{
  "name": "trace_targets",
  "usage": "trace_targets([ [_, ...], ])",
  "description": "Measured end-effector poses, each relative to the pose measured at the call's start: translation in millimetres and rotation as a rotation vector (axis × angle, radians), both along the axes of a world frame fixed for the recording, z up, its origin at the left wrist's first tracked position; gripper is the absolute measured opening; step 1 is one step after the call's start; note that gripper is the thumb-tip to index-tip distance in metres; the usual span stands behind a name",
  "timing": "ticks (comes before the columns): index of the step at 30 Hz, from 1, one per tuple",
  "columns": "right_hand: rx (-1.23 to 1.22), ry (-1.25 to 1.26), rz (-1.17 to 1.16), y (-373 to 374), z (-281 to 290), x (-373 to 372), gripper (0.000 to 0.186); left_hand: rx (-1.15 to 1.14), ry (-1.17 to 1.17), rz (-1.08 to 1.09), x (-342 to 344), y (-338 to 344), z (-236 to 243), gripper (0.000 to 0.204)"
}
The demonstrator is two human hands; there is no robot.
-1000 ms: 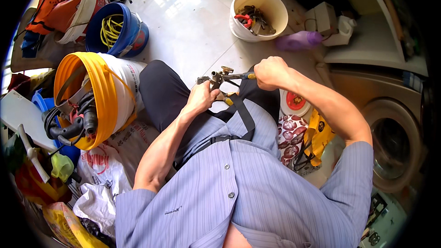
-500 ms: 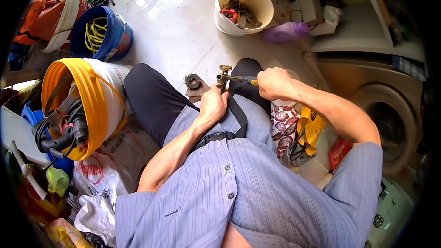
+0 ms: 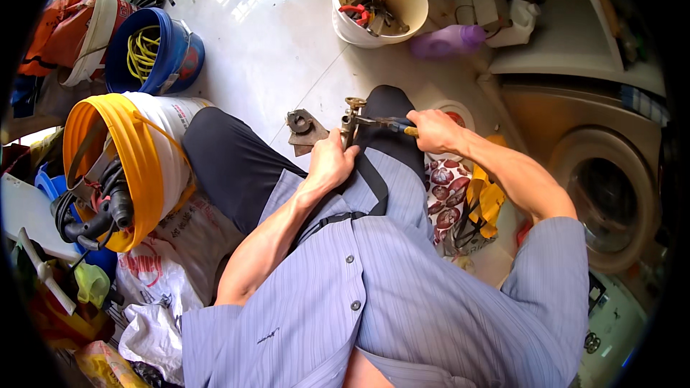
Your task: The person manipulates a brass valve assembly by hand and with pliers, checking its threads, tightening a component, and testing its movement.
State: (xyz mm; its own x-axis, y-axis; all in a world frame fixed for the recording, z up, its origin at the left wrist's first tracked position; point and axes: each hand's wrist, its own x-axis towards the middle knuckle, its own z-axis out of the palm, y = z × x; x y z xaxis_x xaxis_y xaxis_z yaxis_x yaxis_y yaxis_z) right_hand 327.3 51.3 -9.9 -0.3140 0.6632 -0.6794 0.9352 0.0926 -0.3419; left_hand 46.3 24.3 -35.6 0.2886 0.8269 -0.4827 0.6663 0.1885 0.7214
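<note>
My left hand point(image 3: 329, 160) is closed around a metal valve fitting point(image 3: 348, 126) with a small round brass knob point(image 3: 355, 103) on top, held upright between my knees. My right hand point(image 3: 435, 133) grips the yellow-and-black handles of pliers point(image 3: 393, 124), whose jaws are at the fitting, just below the knob. A flat metal plate point(image 3: 305, 140) with a dark ring on it lies just beyond my left hand. A black strap point(image 3: 370, 176) runs down from beside the fitting over my lap.
A white bucket point(image 3: 413, 3) of metal pieces and a purple bottle point(image 3: 445, 43) stand ahead. Yellow-rimmed point(image 3: 151, 194) and blue point(image 3: 187, 57) buckets crowd the left, with plastic bags point(image 3: 154, 330) below. A washing machine point(image 3: 575, 115) is at the right; a patterned bag point(image 3: 442, 197) lies beside me.
The view has shifted slightly. My left hand and the fitting have moved right, uncovering more of the metal plate. My right hand sits a little lower in the picture, still on the pliers.
</note>
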Motion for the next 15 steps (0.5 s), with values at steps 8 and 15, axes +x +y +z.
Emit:
trace_targets([
  [8,0.067,0.16,0.031,-4.9,-44.3,13.7,0.035,-0.059,-0.023,0.027,-2.2,-3.5,-10.6,0.028],
  [15,0.206,0.295,0.009,-6.5,-63.8,21.7,0.033,-0.221,-0.032,0.057,2.5,15.2,16.7,0.029],
])
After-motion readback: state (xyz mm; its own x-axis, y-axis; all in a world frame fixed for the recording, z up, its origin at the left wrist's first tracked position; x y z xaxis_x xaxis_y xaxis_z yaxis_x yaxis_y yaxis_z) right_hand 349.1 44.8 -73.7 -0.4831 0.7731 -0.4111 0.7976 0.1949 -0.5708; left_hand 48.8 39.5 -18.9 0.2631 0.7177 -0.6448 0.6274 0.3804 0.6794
